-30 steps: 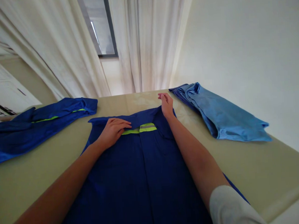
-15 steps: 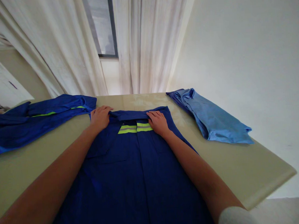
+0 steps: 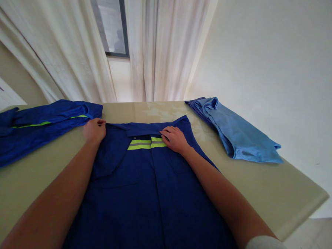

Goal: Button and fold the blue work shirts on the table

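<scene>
A dark blue work jacket (image 3: 137, 207) with a yellow-green and grey reflective stripe lies front up, its top edge away from me. My left hand (image 3: 94, 130) pinches the cloth at its far left corner, thumb and fingertips together. Curled over the folded band (image 3: 144, 129) along the top edge is my right hand (image 3: 174, 138), its fingertips gripping the band's lower edge beside the stripe. Part of the stripe is hidden under that hand.
Another blue garment (image 3: 49, 127) with a reflective stripe stretches across the table's left side. Folded light blue clothing (image 3: 244, 135) lies at the right, a darker piece partly under it. Curtains (image 3: 173, 46) and a wall (image 3: 276, 59) stand beyond the table (image 3: 292, 192).
My left hand has slid left and slightly down from the band to the jacket's corner, uncovering the upper left part. My right hand has barely moved. The view has shifted slightly.
</scene>
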A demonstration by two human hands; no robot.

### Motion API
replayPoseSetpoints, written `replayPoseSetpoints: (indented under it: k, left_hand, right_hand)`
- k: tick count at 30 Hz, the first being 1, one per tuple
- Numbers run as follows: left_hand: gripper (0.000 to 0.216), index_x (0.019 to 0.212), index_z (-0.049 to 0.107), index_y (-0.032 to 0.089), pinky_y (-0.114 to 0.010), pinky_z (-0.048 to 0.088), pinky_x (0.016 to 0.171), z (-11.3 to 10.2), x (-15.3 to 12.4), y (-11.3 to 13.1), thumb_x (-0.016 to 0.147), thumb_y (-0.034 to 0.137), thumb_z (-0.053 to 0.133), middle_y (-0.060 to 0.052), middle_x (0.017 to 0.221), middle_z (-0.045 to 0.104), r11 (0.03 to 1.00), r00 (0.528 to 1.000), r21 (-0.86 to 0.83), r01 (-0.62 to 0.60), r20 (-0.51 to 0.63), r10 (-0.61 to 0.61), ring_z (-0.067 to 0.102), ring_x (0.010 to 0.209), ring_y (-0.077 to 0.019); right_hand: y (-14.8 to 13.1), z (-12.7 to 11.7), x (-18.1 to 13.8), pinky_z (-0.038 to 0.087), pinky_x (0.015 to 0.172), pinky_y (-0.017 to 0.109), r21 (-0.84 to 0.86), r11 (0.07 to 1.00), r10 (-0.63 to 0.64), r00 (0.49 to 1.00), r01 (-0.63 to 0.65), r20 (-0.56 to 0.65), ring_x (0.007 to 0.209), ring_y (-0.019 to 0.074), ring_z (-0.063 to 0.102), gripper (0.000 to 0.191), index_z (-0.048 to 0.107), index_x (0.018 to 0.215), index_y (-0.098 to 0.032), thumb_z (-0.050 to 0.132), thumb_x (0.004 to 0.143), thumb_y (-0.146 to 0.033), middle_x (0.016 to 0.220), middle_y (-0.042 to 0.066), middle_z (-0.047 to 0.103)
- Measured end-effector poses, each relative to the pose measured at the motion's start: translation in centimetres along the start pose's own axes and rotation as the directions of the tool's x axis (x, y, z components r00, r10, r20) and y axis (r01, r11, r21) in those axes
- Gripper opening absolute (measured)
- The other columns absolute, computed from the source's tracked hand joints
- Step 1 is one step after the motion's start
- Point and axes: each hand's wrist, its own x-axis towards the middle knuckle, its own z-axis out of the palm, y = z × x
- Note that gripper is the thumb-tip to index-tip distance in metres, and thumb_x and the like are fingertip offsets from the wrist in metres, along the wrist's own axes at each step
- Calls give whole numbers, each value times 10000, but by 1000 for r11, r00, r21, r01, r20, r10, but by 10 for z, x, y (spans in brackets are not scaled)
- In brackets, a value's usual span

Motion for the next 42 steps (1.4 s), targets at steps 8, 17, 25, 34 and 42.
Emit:
replayPoseSetpoints:
  k: [8, 17, 25, 34, 42]
  left_hand:
    - [401, 1193, 792, 176, -452, 540, 1015, 10, 7, -6, 868, 167, 558, -121, 1116, 778, 986, 986, 8, -167, 3, 167, 692, 1089, -300]
    - [370, 1176, 782, 168, -485, 538, 943, 3, 1, -1, 921, 208, 517, -130, 1174, 738, 989, 990, 71, -133, -33, 135, 669, 1085, -334]
    - [534, 1409, 649, 201, -465, 396, 1187, 32, -28, 37, 1049, 464, 355, -102, 1482, 640, 780, 780, 91, -619, 188, 597, 572, 1370, -297]
    - [604, 1485, 591, 201, -469, 311, 1236, 48, -33, 30, 1052, 528, 324, -119, 1562, 574, 772, 769, 123, -623, 272, 578, 496, 1461, -303]
    - [636, 1560, 513, 234, -571, 202, 1271, 44, -43, 35, 1066, 544, 261, -115, 1647, 474, 803, 814, 191, -564, 292, 502, 419, 1518, -326]
  right_hand:
    - [0, 3, -2, 426, 932, 377, 27, 1000, 8, 1000, -7, -14, 1094, 254, 601, 349, 713, 1318, -186, 606, 1014, -320, 1221, 110, 694]
    - [-1, 3, -1, 412, 950, 385, 10, 1000, 23, 1000, -23, -7, 1077, 256, 583, 341, 737, 1266, -191, 471, 1068, -272, 1120, 102, 727]
    - [6, 6, -6, 279, 1154, 471, -86, 927, 350, 926, -364, -145, 1325, 332, 499, 668, 571, 1507, -206, 544, 1006, -647, 1435, 156, 619]
    - [34, 4, -10, 293, 1123, 516, -146, 896, 390, 901, -419, -192, 1268, 351, 514, 412, 719, 1229, -163, 543, 1036, -482, 1394, 198, 631]
    - [35, 12, -13, 318, 1082, 555, -155, 858, 459, 866, -490, -198, 1163, 363, 552, 462, 713, 1230, -176, 559, 1008, -550, 1223, 206, 681]
